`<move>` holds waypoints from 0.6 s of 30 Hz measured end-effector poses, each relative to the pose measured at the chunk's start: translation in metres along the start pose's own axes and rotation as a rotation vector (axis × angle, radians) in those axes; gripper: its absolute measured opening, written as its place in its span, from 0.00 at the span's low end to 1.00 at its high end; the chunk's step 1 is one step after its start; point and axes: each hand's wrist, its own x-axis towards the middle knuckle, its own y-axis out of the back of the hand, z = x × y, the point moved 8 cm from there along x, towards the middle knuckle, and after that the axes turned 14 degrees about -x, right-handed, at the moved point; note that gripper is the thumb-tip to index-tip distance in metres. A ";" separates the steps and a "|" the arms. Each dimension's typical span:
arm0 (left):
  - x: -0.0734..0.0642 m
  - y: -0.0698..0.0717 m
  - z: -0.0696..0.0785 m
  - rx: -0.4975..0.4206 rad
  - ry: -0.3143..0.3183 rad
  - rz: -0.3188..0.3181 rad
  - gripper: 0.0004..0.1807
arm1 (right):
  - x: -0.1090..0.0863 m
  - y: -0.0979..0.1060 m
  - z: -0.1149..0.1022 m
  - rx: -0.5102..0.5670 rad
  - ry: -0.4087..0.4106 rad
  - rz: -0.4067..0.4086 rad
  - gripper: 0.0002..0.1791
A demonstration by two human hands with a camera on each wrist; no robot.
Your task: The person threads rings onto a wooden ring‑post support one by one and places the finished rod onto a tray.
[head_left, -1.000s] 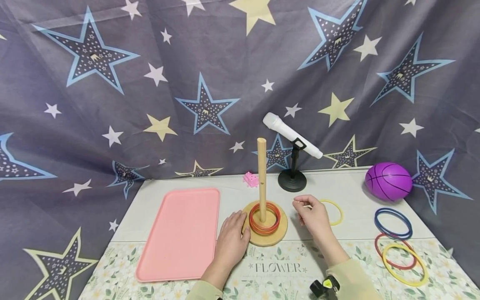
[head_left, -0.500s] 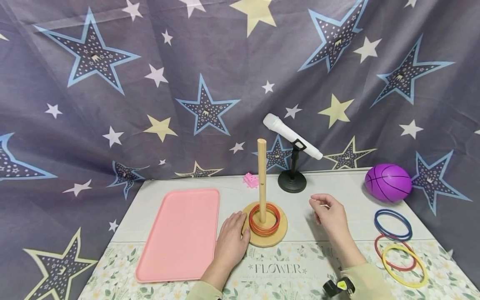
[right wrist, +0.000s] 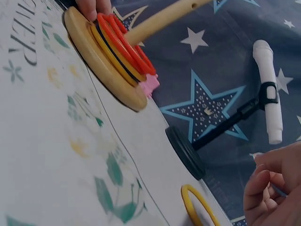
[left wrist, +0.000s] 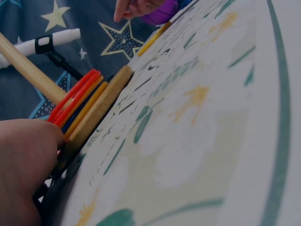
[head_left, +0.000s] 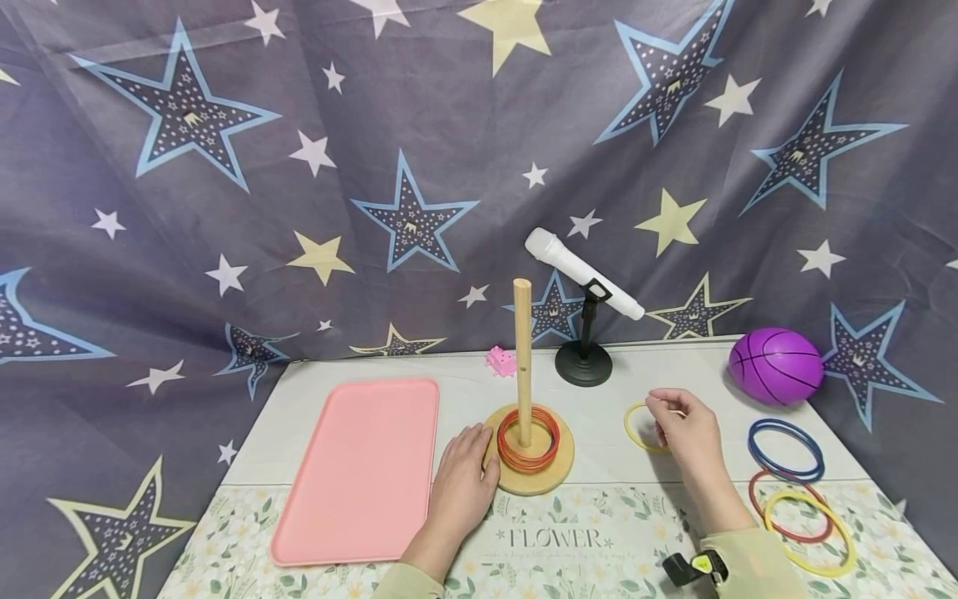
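My left hand [head_left: 461,482] rests at the left edge of the ring-toss stand's round wooden base [head_left: 552,470], fingers extended against it. Around the upright peg [head_left: 522,366] lies a stack of rings [right wrist: 129,49]: red on top, with yellow and dark blue below. My right hand [head_left: 687,433] hovers to the right of the stand, fingers loosely curled with nothing between them. Under it a yellow ring [head_left: 634,431] lies flat on the table, partly hidden by the hand in the head view. The right wrist view shows this yellow ring [right wrist: 190,207] apart from the fingers.
A pink tray [head_left: 359,474] lies left of my left hand. Behind the stand are a small pink object [head_left: 501,361] and a white microphone [head_left: 584,270] on a black stand. To the right are a purple ball [head_left: 776,366], blue rings [head_left: 754,445], a red ring [head_left: 756,491] and another yellow ring [head_left: 846,532].
My right hand has moved right, away from the stand, passing over the yellow ring, whose left side now shows. My left hand and the stand have stayed in place.
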 end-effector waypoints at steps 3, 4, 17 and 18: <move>0.000 0.000 0.001 -0.001 -0.003 0.005 0.28 | 0.002 0.005 0.004 0.008 -0.002 0.016 0.18; 0.000 0.000 0.001 -0.003 -0.002 0.006 0.28 | 0.003 0.006 0.005 0.012 -0.001 0.022 0.18; -0.001 0.001 0.003 -0.013 0.001 0.008 0.28 | 0.006 0.018 0.019 0.020 -0.037 0.088 0.17; -0.002 0.002 0.004 -0.014 -0.002 0.009 0.28 | 0.007 0.018 0.020 0.022 -0.043 0.089 0.17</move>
